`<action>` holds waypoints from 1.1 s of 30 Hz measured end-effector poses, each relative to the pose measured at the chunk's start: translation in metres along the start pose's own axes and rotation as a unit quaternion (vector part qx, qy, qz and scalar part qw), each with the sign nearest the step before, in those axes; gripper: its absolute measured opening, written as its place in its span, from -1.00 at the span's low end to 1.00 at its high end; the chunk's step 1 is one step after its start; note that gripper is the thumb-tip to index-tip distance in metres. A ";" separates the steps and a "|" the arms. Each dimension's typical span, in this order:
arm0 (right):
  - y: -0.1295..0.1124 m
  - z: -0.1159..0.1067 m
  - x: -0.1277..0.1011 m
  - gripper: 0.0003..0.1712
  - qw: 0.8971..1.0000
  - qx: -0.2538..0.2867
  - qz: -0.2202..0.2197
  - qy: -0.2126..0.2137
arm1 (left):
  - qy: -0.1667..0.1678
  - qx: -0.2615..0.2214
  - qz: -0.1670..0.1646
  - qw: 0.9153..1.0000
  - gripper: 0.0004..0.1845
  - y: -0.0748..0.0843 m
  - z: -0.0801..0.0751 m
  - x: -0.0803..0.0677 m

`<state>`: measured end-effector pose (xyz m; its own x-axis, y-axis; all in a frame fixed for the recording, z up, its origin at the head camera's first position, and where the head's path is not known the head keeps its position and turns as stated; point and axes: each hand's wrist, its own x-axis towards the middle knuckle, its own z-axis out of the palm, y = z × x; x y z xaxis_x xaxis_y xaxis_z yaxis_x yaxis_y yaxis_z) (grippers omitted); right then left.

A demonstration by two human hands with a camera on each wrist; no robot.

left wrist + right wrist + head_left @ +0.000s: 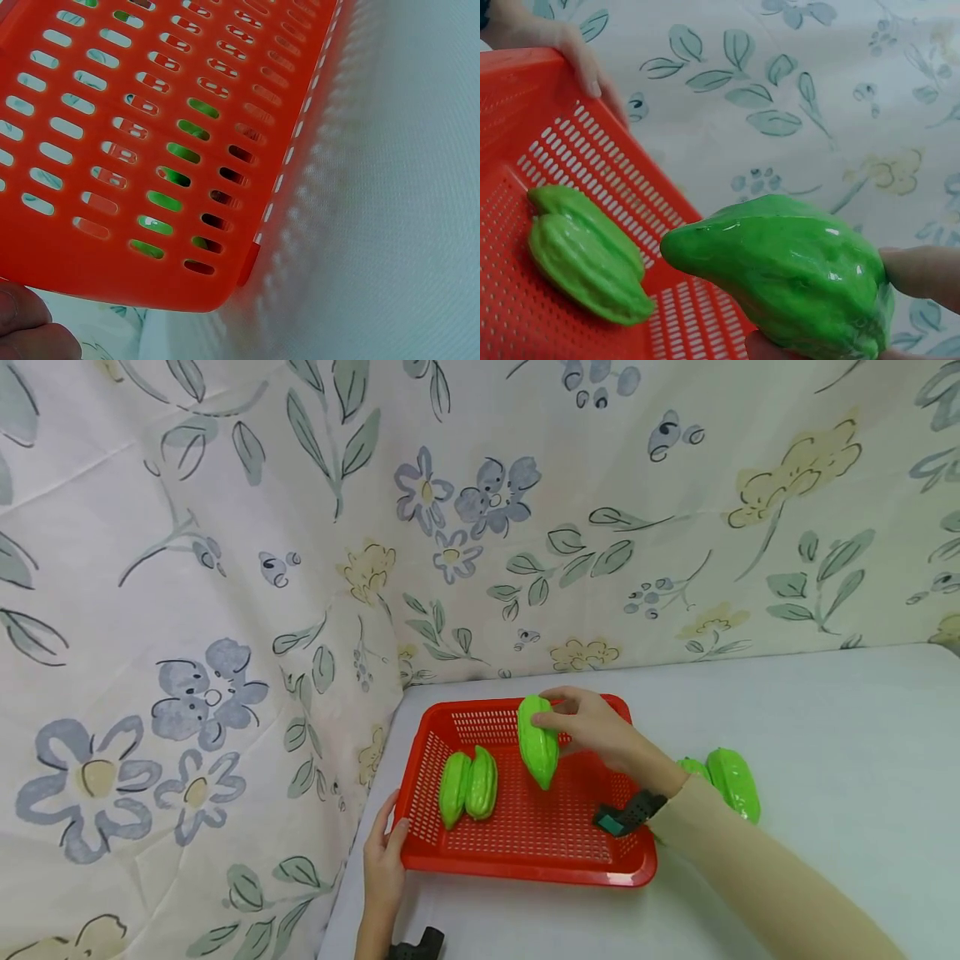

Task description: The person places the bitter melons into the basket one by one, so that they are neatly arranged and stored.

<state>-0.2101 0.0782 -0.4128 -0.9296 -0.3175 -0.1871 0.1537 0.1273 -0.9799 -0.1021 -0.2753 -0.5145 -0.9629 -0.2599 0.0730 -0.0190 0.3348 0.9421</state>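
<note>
Nearest the viewer, at the near left corner of the red basket (525, 852), the left hand (384, 860) grasps the rim, thumb on the inner side and fingers outside. A dark wrist-worn device (416, 947) shows at the bottom edge below this hand. The basket rests on a pale grey surface (825, 735) that runs to the right and far side. Lying on the basket floor, left of centre, is a green ridged gourd (468, 786). Over the far half of the basket the right hand (592, 731) holds a second green gourd (537, 742) with its narrow end down, the grip closed around its upper part; a black strap with a teal device (626, 816) sits at this wrist. To the right of the basket, partly hidden behind the cream sleeve (757, 877), another green gourd (731, 781) lies on the surface. Beyond and to the left, a floral cloth (487, 510) printed with blue and yellow flowers and grey-green leaves forms the backdrop. No readable writing or brand appears.

Left wrist view: the slotted basket wall (135, 150) from outside, green showing through its openings. Right wrist view: the held gourd's (787, 277) glossy skin, close up, with fingertips (919, 274) against it.
</note>
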 end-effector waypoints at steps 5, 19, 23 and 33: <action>0.001 0.015 0.008 -0.24 1.000 0.000 0.009 -0.004 | 0.001 0.002 0.001 1.000 -0.47 0.000 -0.001 0.000; 0.000 0.039 0.021 -0.22 0.999 0.013 0.030 -0.002 | 0.008 0.000 0.001 1.000 -0.48 -0.003 0.000 0.001; 0.001 0.041 0.022 -0.23 0.999 0.010 0.032 -0.004 | 0.005 -0.002 -0.005 1.000 -0.48 -0.002 -0.001 0.001; 0.027 0.052 0.037 -0.25 0.998 -0.019 0.061 -0.007 | 0.000 -0.001 -0.012 1.000 -0.47 -0.001 -0.001 0.000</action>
<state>-0.2228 0.0212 -0.4495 -0.9004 -0.3100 -0.3053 0.2520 0.2005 -0.9467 -0.1021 -0.2768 -0.5146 -0.9621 -0.2678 0.0511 -0.0411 0.3277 0.9439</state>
